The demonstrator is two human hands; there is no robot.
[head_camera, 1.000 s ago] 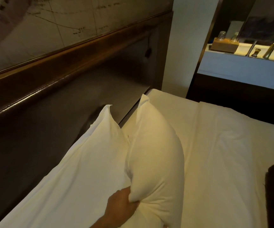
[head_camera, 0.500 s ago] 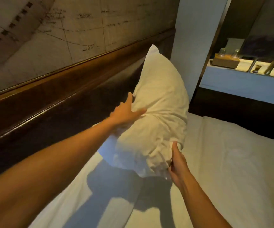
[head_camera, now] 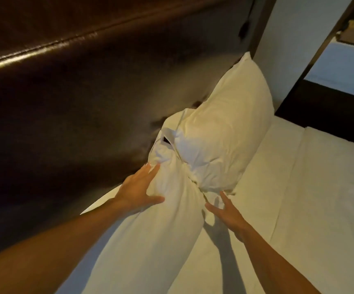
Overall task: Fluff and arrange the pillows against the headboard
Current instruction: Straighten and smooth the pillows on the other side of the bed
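- Your left hand lies flat and spread against the headboard side of the near pillow, fingers unclenched, pressing and gripping nothing.
- Your right hand is spread open too, fingertips at the bunched lower corner of the far pillow; whether they touch the cloth or hover just off it I cannot tell.
- The far pillow stands propped on the sheet, leaning towards the headboard. Its long axis runs from the crumpled corner by your right hand up and away to the peaked corner near the wall.
- The near pillow lies lower, its long axis running from the bottom of the view towards the far one; the two meet in a knot of folds between your hands.
- To do this step well, I'd say tug that bunched corner out square before you pat, so the filling spreads evenly.
- Then push the far pillow's back flat to the headboard; right now it looks twisted, open end gaping towards you.
- Keep your left palm steadying the near pillow so it doesn't slide.
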